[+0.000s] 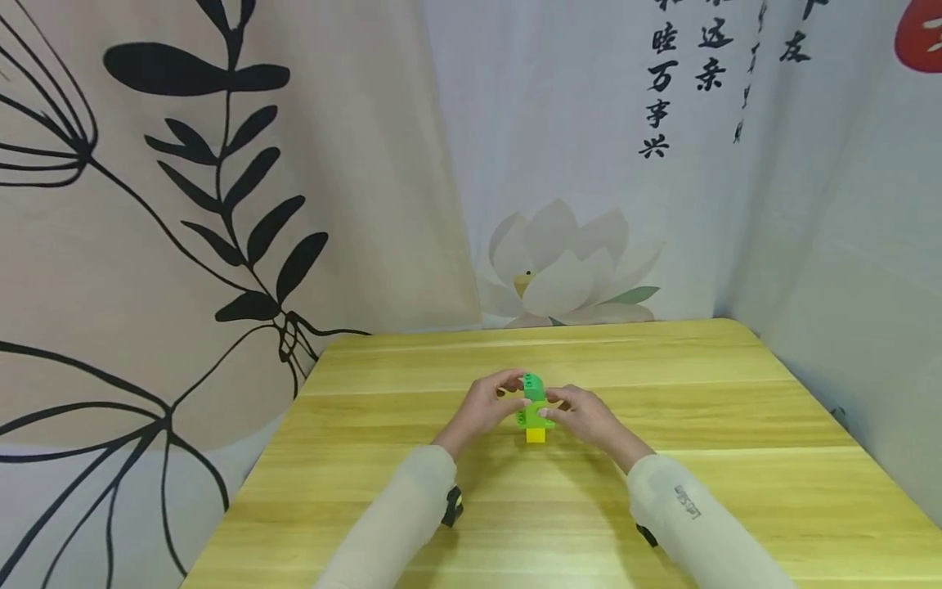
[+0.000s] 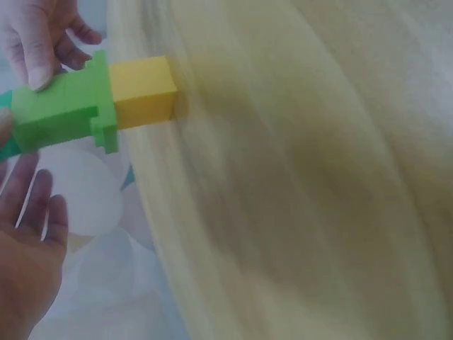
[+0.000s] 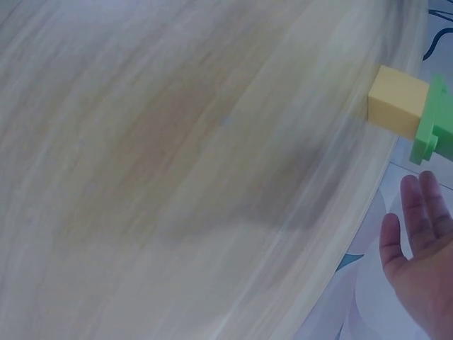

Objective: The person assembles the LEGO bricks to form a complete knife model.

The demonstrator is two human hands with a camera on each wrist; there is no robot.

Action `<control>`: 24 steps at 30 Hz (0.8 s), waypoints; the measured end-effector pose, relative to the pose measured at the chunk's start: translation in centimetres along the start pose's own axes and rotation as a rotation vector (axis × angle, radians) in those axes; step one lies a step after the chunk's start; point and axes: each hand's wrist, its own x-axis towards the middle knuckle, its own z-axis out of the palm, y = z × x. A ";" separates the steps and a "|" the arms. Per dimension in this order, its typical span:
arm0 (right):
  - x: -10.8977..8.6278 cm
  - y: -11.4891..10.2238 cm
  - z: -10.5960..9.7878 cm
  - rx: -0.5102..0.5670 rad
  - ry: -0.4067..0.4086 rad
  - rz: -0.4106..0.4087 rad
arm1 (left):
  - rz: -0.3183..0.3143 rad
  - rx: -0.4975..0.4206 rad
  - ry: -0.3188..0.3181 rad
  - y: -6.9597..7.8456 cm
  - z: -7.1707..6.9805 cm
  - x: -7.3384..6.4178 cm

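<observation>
A small stack of toy building bricks stands upright near the middle of the table. Its bottom is a yellow brick (image 1: 536, 436) (image 2: 144, 92) (image 3: 398, 101). Above that come lime-green bricks (image 1: 535, 417) (image 2: 60, 106) with a wider, studded layer low down, and a darker green brick (image 1: 533, 387) tops it. From the left, my left hand (image 1: 482, 409) (image 2: 28, 262) pinches the upper part between thumb and fingers. Opposite, my right hand (image 1: 587, 415) (image 3: 428, 276) holds the lime-green part, thumb on its near face. In the right wrist view the stack's upper part is cut off.
The wooden table (image 1: 736, 491) spreads around the stack, its far edge against a curtain (image 1: 368, 204) with plant prints. A second, lighter curtain (image 1: 832, 229) hangs along the right side. Dark straps (image 1: 452, 507) show under the sleeves.
</observation>
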 end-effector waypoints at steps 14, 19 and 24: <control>0.3 -0.2 0.0 0.006 -0.001 0.001 | 0.021 -0.055 -0.014 -0.5 -0.2 -0.1; 0.3 -0.1 0.1 0.002 -0.003 -0.010 | 0.042 -0.026 -0.045 -0.5 -0.1 -0.1; 0.1 -0.1 -0.2 -0.019 -0.004 -0.016 | 0.047 -0.009 -0.060 -0.4 0.1 -0.2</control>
